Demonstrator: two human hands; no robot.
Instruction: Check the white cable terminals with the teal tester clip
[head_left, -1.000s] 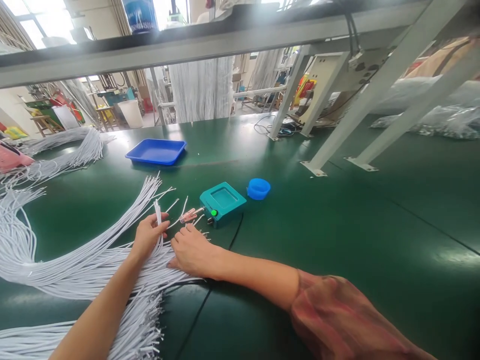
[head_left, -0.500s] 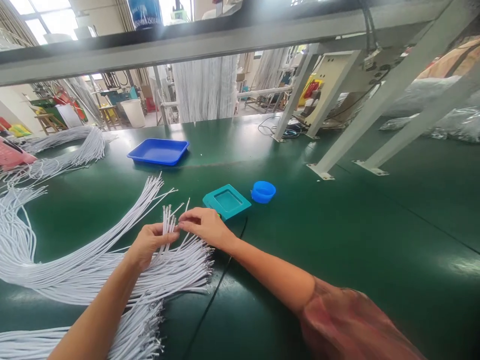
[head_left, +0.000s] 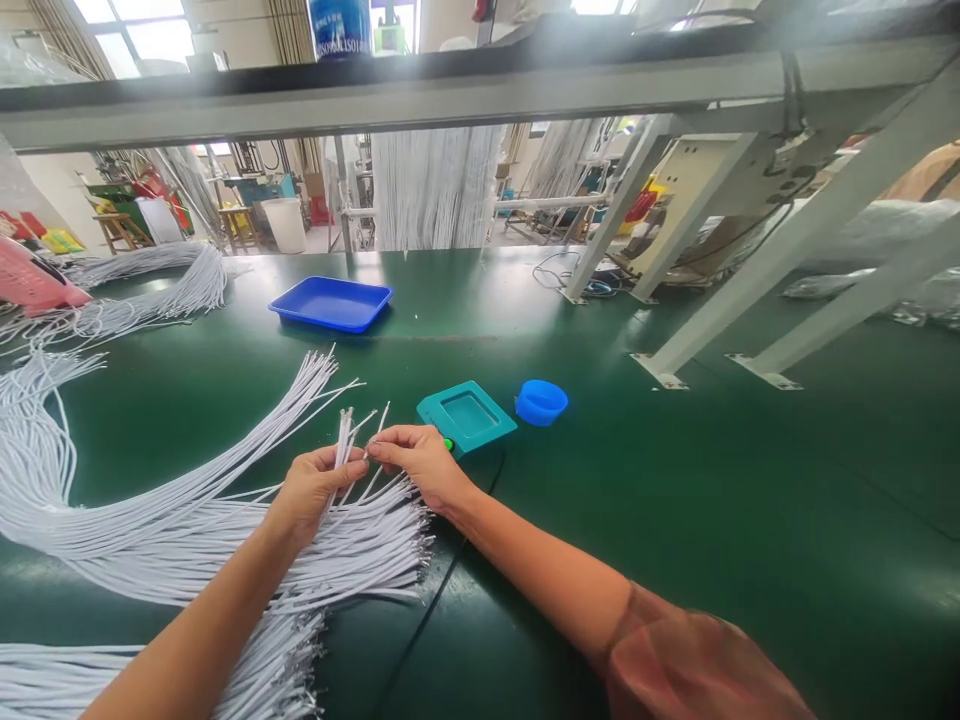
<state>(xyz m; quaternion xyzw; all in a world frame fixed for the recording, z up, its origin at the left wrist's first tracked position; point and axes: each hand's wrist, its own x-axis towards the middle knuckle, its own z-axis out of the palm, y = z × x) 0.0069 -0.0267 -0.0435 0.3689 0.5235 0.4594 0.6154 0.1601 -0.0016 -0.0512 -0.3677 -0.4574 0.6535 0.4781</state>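
My left hand [head_left: 319, 487] is closed around a few white cords [head_left: 344, 437] whose tipped ends stick up past the thumb. Right beside it, my right hand [head_left: 420, 462] pinches at a cord end close to the left fingertips; the fingers hide part of it. Beneath both hands spreads a thick bundle of white cords [head_left: 360, 550], its tipped ends pointing right. Another bunch of cords [head_left: 255, 440] curves up behind my left hand. Just past my right hand lies a teal square tray [head_left: 491, 435], with a round blue cup [head_left: 541, 403] to its right.
A blue rectangular tray [head_left: 330, 303] lies farther back on the green table [head_left: 675, 520]. More cord bundles [head_left: 172, 290] and a pink object [head_left: 34, 275] are at the far left. Metal frame legs [head_left: 720, 290] stand on the table at the right, below a long crossbeam [head_left: 450, 95].
The view has shifted slightly, so things sit a little further right and lower. My hands stay together at the cords, the right fingers now closer against the left fingertips.
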